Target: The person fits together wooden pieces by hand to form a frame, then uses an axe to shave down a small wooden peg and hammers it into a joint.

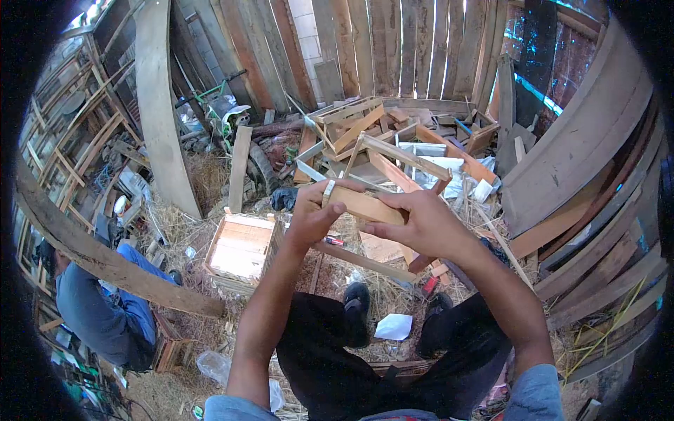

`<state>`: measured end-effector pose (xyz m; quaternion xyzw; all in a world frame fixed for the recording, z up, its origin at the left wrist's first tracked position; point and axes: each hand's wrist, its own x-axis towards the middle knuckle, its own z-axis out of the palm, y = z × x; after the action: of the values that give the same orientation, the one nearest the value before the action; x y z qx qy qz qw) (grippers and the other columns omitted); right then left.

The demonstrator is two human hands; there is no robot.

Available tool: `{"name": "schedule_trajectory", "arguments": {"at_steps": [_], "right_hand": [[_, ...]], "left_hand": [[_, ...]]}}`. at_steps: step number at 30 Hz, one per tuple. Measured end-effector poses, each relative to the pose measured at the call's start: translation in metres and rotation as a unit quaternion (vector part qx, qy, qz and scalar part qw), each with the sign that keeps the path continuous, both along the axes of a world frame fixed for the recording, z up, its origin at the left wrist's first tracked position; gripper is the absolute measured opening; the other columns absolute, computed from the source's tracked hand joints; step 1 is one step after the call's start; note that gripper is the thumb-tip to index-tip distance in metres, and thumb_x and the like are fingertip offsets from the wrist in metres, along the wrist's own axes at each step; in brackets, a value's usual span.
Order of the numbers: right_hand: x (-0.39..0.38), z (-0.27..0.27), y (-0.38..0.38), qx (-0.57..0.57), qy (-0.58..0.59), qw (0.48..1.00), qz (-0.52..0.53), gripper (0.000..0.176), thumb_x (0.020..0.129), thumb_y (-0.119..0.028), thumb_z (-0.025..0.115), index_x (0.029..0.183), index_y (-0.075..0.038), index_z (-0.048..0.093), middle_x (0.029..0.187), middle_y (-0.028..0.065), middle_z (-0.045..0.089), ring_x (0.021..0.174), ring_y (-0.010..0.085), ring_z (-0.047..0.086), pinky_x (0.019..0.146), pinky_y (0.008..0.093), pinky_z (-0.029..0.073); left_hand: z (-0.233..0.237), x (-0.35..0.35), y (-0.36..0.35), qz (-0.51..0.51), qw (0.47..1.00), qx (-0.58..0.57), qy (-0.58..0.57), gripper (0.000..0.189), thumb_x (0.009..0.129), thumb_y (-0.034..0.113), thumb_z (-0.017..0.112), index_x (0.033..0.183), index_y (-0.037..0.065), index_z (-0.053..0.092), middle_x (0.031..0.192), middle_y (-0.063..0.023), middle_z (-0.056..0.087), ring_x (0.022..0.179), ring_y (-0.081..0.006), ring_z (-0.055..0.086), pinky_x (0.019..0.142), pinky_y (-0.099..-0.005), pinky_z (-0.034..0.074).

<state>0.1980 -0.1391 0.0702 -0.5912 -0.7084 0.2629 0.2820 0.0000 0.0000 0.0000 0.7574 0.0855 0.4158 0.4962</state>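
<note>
A short, pale wooden block (366,205) is held up in front of me between both hands. My left hand (314,216) is closed around its left end, thumb along the near side. A narrow whitish strip (328,192) shows at the fingers of that hand, against the block's end. My right hand (427,223) pinches the other end between thumb and fingers. Below and beyond the block is an open wooden frame (411,160), partly covered by my hands. Left of my forearm stands a light wooden box (239,242).
Scrap wood (358,130) is heaped before the plank wall (393,49). A seated person (105,316) is at the left, behind a curved board (119,270). A white paper piece (394,327) lies between my shoes. Long boards (576,140) lean at the right.
</note>
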Motion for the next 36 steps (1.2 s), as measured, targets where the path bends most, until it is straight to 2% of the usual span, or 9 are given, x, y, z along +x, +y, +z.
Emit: {"name": "schedule_trajectory", "arguments": {"at_steps": [2,6,10,13,19,20,24,31,36], "right_hand": [[-0.001,0.009,0.004,-0.034,-0.008,0.999,0.000,0.058,0.087,-0.042,0.077,0.129,-0.005,0.064,0.102,0.0095,0.071,0.092,0.0158,0.068,0.075,0.0295,0.053],[0.023,-0.003,0.010,0.198,0.112,0.974,-0.007,0.054,0.091,-0.035,0.073,0.134,-0.005,0.059,0.117,0.0111,0.065,0.112,0.0156,0.059,0.093,0.0337,0.049],[0.069,0.003,0.004,0.208,0.270,0.940,-0.026,0.065,0.091,-0.032,0.075,0.141,0.000,0.049,0.123,0.0105,0.062,0.118,0.0183,0.057,0.103,0.0345,0.044],[0.075,-0.032,-0.005,0.102,0.290,0.947,0.092,0.083,0.084,-0.019,0.082,0.152,-0.001,0.037,0.139,0.0145,0.054,0.128,0.0202,0.052,0.109,0.0372,0.041],[0.060,-0.039,0.001,0.042,0.402,0.914,0.019,0.058,0.087,-0.005,0.077,0.139,0.003,0.053,0.118,0.0090,0.067,0.105,0.0132,0.064,0.092,0.0289,0.053],[0.062,-0.043,0.002,0.055,0.405,0.912,0.026,0.055,0.088,-0.005,0.076,0.137,0.004,0.054,0.116,0.0079,0.068,0.102,0.0122,0.064,0.089,0.0278,0.054],[0.066,-0.046,0.002,0.069,0.417,0.905,0.049,0.052,0.088,-0.005,0.076,0.136,0.005,0.056,0.115,0.0066,0.068,0.101,0.0101,0.064,0.089,0.0266,0.054],[0.067,-0.049,0.001,0.069,0.406,0.910,0.043,0.054,0.087,-0.006,0.077,0.136,0.003,0.058,0.114,0.0061,0.069,0.101,0.0086,0.062,0.091,0.0254,0.052],[0.070,-0.050,0.001,0.064,0.373,0.924,0.048,0.054,0.086,-0.005,0.077,0.136,0.003,0.058,0.116,0.0065,0.069,0.102,0.0099,0.062,0.093,0.0267,0.051]], "left_hand": [[-0.001,0.001,0.002,0.001,0.999,-0.029,-0.028,0.073,0.087,0.062,0.069,0.113,-0.006,0.068,0.088,-0.0074,0.071,0.078,-0.0119,0.065,0.069,-0.0213,0.050],[-0.008,-0.012,0.018,0.036,0.997,-0.049,-0.052,0.078,0.085,0.066,0.069,0.109,-0.008,0.068,0.069,0.0001,0.060,0.054,-0.0026,0.048,0.047,-0.0195,0.033],[0.003,-0.019,0.016,0.094,0.985,-0.060,-0.132,0.087,0.076,0.071,0.075,0.108,-0.010,0.067,0.068,0.0006,0.060,0.049,-0.0011,0.043,0.043,-0.0185,0.028],[0.003,-0.018,0.016,0.120,0.979,-0.047,-0.159,0.087,0.076,0.071,0.074,0.108,-0.010,0.067,0.069,-0.0010,0.061,0.049,-0.0011,0.043,0.043,-0.0180,0.028],[0.001,-0.022,0.015,0.158,0.977,-0.033,-0.142,0.087,0.078,0.072,0.072,0.108,-0.009,0.067,0.074,-0.0018,0.063,0.054,-0.0019,0.048,0.046,-0.0179,0.033],[0.001,-0.021,0.015,0.159,0.976,-0.026,-0.148,0.086,0.078,0.072,0.071,0.107,-0.009,0.067,0.082,-0.0055,0.066,0.066,-0.0068,0.058,0.056,-0.0199,0.044],[0.000,-0.024,0.017,0.162,0.977,-0.019,-0.139,0.087,0.078,0.072,0.072,0.106,-0.010,0.067,0.096,-0.0112,0.069,0.087,-0.0154,0.066,0.076,-0.0275,0.053],[0.000,-0.027,0.020,0.136,0.983,-0.023,-0.125,0.083,0.078,0.068,0.075,0.106,-0.010,0.067,0.094,-0.0103,0.068,0.083,-0.0136,0.064,0.072,-0.0253,0.051],[0.001,-0.028,0.019,0.120,0.986,-0.033,-0.110,0.078,0.079,0.064,0.076,0.106,-0.008,0.068,0.079,-0.0030,0.064,0.062,-0.0048,0.055,0.052,-0.0190,0.040]]}}
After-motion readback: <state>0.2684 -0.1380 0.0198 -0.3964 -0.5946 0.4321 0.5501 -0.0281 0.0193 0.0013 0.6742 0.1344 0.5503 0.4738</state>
